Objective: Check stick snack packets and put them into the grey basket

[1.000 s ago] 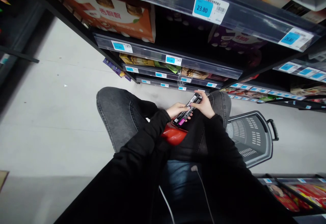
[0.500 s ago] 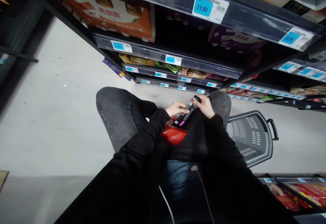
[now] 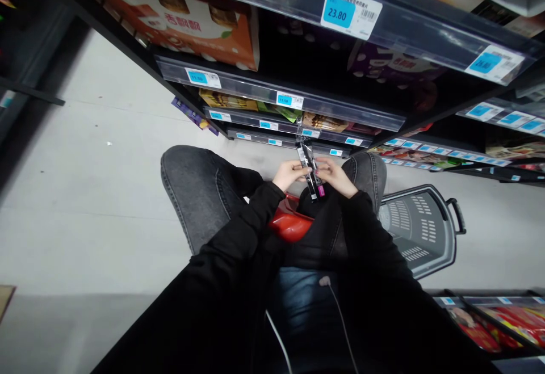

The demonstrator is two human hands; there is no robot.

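From here: bare left hand [image 3: 290, 175] and bare right hand [image 3: 338, 178] both pinching a slim black rectangular packet [image 3: 313, 184], magenta-patched, between grey denim knees [image 3: 189, 178], by a glossy red object's [image 3: 292, 225] far edge. Looks fingertip-only; if a thumb slips, packet could drop to the pale floor [image 3: 119, 175].

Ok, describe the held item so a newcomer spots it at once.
Below the shelves in frame, find the grey-clad knees. Between them, the left hand and right hand hold a slim black packet; its magenta patch sets it apart from the red object nearby.
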